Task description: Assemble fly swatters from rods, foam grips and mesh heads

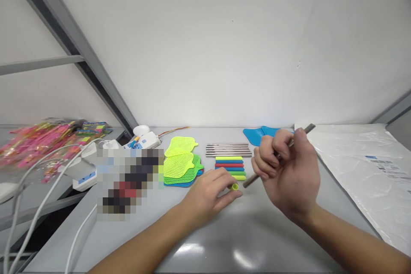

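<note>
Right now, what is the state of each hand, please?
Left hand: closed, holding a yellow-green tube, its open end showing.
Right hand: closed, holding a metal rod, lower end pointing toward the tube.

Left hand (210,190) is holding a hollow yellow-green plastic tube (235,187); right hand (287,173) is gripping a slanted, slim grey metal rod (251,180).

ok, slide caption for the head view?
Left hand holding a yellow-green tube, right hand gripping a metal rod, at a gray table.
</note>
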A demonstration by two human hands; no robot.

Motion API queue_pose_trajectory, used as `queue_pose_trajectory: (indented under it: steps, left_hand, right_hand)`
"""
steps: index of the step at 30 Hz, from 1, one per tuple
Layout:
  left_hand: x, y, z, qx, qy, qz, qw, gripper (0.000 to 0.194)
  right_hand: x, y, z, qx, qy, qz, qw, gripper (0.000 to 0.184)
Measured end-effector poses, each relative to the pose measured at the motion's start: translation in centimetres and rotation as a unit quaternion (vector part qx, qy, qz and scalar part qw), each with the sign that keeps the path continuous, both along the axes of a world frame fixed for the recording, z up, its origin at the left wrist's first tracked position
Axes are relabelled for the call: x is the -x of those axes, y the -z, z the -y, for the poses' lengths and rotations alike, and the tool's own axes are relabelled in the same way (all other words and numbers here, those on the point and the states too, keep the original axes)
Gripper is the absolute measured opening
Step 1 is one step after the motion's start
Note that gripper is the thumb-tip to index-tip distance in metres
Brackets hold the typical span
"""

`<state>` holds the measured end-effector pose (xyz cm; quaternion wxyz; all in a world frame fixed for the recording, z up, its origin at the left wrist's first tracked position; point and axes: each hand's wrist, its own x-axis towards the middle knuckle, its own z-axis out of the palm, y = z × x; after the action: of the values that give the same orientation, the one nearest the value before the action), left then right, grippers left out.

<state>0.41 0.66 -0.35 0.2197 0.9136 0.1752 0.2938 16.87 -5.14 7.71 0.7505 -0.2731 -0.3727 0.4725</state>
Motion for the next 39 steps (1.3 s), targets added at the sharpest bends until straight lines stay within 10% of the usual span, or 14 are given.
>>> queue_pose_trajectory:
  steps: [13, 21, 31, 34, 39]
  left_hand:
    - [0.2, 0.7, -0.3, 0.009, 0.003, 0.017, 1.000, 0.021]
    - [0.3, 0.6, -0.3, 0.028, -0.002, -0.038, 0.999, 0.022]
    - [0.2, 0.3, 0.3, 0.140, 0.000, 0.004, 0.990, 0.026]
    - [0.1, 0.3, 0.1, 0.319, 0.007, 0.125, 0.939, 0.042]
    - [-0.2, -0.2, -1.0, 0.654, 0.092, 0.286, 0.694, 0.068]
  right_hand:
    - [2.6, 1.6, -1.3, 0.007, -0.086, 0.169, 0.982, 0.044]
    - [-0.3, 2.3, -0.6, -0.003, -0.065, 0.454, 0.889, 0.026]
    - [1.9, 0.3, -1.6, 0.070, -0.088, 0.102, 0.988, 0.037]
    - [2.3, -1.1, -2.5, 0.057, -0.047, 0.018, 0.997, 0.043]
    - [2.4, -2.2, -3.1, 0.028, -0.026, -0.011, 0.999, 0.047]
